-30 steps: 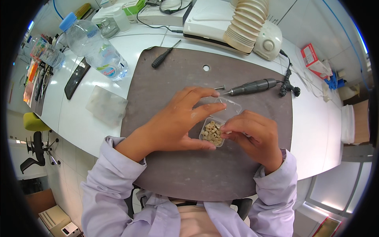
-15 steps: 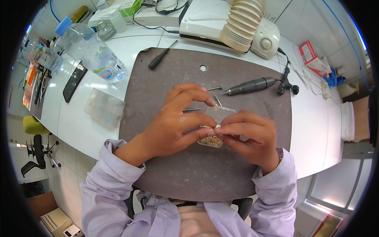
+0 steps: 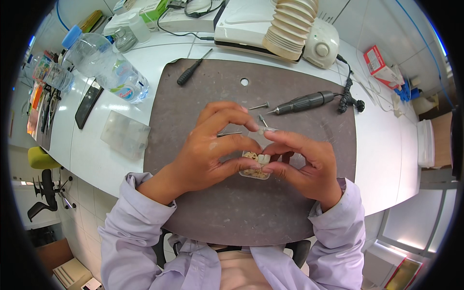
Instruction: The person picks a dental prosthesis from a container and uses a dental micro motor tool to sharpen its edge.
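My left hand [image 3: 205,145] and my right hand [image 3: 307,162] meet over the middle of a brown mat. Between their fingertips are small white tooth-shaped pieces, apparently dental crowns [image 3: 263,158], pinched from both sides. My right index finger is raised off them. Just beneath sits a small clear plastic box [image 3: 255,176] holding several yellowish tooth-like pieces [image 3: 251,155]; my fingers cover part of it. Its transparent lid [image 3: 261,138] stands open on the far side, partly hidden behind my fingers.
On the brown mat [image 3: 217,217] lie a grey rotary handpiece [image 3: 304,103], a black-handled screwdriver [image 3: 191,72] and slim metal burs [image 3: 259,106]. Left are a translucent box [image 3: 125,134], a black phone [image 3: 89,105] and a plastic bottle [image 3: 108,65]. A ribbed hose [image 3: 291,29] stands behind.
My right hand has opened up, lifting its index finger and shifting its thumb. The white crowns, mostly covered before, now show between my fingertips. The view has shifted slightly.
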